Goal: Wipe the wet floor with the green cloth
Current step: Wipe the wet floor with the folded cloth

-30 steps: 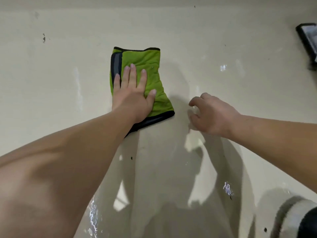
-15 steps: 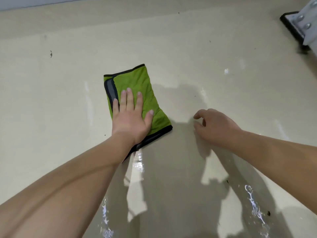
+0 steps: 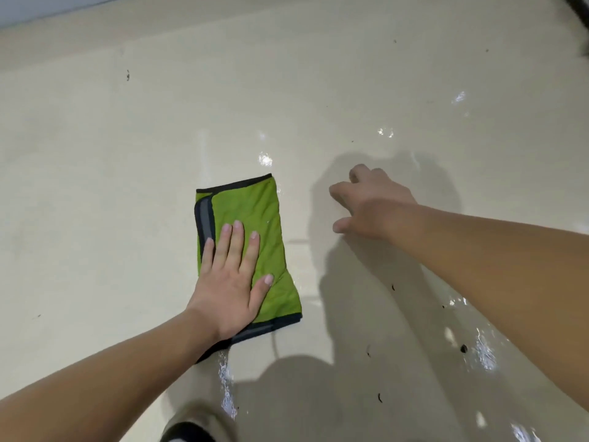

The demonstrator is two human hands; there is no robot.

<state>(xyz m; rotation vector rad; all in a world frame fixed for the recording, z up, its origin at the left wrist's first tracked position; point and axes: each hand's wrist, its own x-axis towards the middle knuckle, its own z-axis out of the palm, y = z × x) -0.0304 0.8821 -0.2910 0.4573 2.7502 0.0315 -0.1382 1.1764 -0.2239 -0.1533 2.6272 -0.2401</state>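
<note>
Here, left hand (image 3: 229, 282) presses green cloth (image 3: 255, 212) flat on wet floor (image 3: 398, 330).

This is looking like an indoor room, though its kind is not showing: a smooth, glossy cream floor (image 3: 95, 186) is filling the view, water patches (image 3: 228, 387) are glinting on it, and a pale wall strip (image 3: 32, 8) is edging the far side.

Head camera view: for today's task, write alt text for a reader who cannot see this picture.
A left hand presses flat on a folded green cloth lying on a glossy cream floor. The right hand, fingers loosely bent and holding nothing, is to the cloth's right. Wet streaks glint nearer the camera.
</note>
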